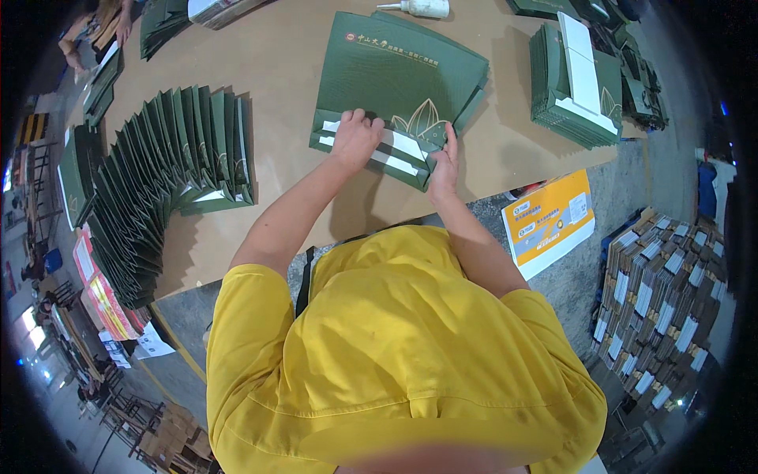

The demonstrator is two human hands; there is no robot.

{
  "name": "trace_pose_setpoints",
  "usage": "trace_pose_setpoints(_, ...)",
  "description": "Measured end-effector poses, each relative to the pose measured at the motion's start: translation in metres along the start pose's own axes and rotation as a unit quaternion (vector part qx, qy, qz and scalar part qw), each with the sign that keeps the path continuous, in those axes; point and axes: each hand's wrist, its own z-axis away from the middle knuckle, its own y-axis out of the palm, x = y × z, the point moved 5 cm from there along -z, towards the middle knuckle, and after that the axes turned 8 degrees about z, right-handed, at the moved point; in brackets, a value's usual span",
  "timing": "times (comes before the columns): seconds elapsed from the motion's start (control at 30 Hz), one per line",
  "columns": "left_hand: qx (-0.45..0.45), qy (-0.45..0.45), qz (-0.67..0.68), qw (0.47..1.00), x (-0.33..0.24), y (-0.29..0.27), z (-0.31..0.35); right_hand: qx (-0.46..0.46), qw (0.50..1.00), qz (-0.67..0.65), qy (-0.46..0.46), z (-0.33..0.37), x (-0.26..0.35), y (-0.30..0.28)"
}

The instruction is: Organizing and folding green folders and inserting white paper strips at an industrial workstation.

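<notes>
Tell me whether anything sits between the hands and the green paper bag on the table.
Nothing visible does. The left hand already presses on the folded bottom flap of the green paper bag, and the right hand grips that flap's right end; both touch it directly.

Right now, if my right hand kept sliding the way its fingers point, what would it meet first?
Likely the green paper bag itself: your right hand points up along its folded bottom edge toward its printed face.

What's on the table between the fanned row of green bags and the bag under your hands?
In the head view, only bare brown tabletop separates the fanned row of flat green paper bags from the flat green paper bag.
</notes>
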Motion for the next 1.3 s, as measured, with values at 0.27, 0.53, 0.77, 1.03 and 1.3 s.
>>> trace_pose_setpoints(0.27, -0.018, -0.048, -0.012, 0.999, -0.002, 0.002, 0.000, -0.020, 0.964, 0.242, -0.106, 0.003, 0.001, 0.010)
trace_pose_setpoints(0.53, -0.141, -0.026, 0.025, 0.989, -0.007, -0.016, 0.006, -0.088, 0.941, 0.307, -0.108, -0.005, -0.002, 0.009)
trace_pose_setpoints(0.77, -0.142, -0.132, 0.100, 0.976, -0.001, 0.033, -0.003, -0.086, 0.934, 0.326, -0.121, 0.002, 0.000, 0.011)
trace_pose_setpoints(1.03, -0.078, -0.166, 0.081, 0.980, 0.005, 0.048, -0.004, -0.015, 0.754, 0.606, -0.255, 0.030, 0.062, 0.000)
trace_pose_setpoints(1.3, -0.051, -0.177, 0.086, 0.979, 0.006, 0.048, -0.005, 0.146, 0.603, 0.703, -0.347, -0.002, 0.002, 0.051)
